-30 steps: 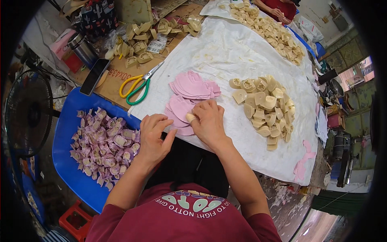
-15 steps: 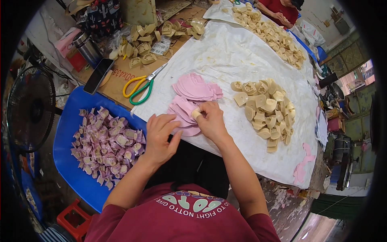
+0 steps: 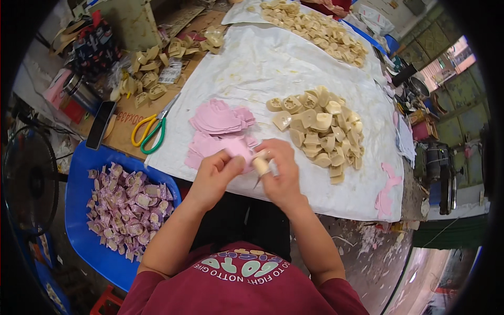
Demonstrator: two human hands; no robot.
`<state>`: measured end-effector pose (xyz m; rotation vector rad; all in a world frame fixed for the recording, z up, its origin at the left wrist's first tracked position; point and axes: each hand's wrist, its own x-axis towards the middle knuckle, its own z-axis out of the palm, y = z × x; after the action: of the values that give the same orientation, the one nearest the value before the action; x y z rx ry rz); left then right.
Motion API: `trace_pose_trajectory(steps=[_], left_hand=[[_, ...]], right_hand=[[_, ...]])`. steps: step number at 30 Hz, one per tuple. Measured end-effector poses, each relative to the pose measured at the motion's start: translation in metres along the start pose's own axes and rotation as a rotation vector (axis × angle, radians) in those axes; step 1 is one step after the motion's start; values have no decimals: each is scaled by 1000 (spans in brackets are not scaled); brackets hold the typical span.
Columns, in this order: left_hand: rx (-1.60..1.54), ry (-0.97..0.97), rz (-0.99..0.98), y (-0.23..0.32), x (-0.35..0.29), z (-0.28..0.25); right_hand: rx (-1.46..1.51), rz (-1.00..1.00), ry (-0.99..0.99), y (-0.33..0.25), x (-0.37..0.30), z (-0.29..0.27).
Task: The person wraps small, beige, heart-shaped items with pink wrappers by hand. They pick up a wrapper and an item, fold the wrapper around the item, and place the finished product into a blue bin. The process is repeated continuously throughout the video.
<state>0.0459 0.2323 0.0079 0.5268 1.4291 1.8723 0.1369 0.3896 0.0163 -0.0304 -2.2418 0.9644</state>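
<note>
White sheet (image 3: 252, 68) is spread; maroon shirt (image 3: 236, 294) is lettered, cardboard (image 3: 152, 105) red-printed. Pink cutouts (image 3: 220, 116) are stacked on sheet. Right hand (image 3: 283, 170): fingers curled, grip blurred, can't tell. Pink piece (image 3: 240, 148) is pinched by left hand (image 3: 211, 178), near stack. Paper slip (image 3: 171, 72) is dark-printed.

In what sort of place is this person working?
Probably a handwork workshop: heaped beige pieces, stacked pink cutouts and a blue tub full of purple pieces suggest batch production.

Left fingers (image 3: 234, 166), right fingers (image 3: 276, 149) bent, close together; forearms (image 3: 173, 233) slanting inward.
</note>
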Motion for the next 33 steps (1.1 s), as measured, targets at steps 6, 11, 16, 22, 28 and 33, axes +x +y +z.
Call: trace_pose_trajectory(steps=[6, 11, 16, 22, 28, 33], left_hand=[[-298, 141, -153, 8, 10, -3], [-468, 132, -104, 17, 14, 2], [-403, 248, -44, 16, 15, -3], [555, 353, 541, 53, -14, -15], [839, 208, 467, -17, -22, -29], [680, 259, 317, -24, -29, -29]], right_hand=[[-386, -101, -139, 59, 38, -17], [-924, -171, -543, 104, 59, -15], [-915, -158, -577, 95, 65, -11], [-718, -196, -435, 98, 44, -25], [-736, -250, -358, 87, 28, -30], [-580, -225, -271, 45, 22, -11]])
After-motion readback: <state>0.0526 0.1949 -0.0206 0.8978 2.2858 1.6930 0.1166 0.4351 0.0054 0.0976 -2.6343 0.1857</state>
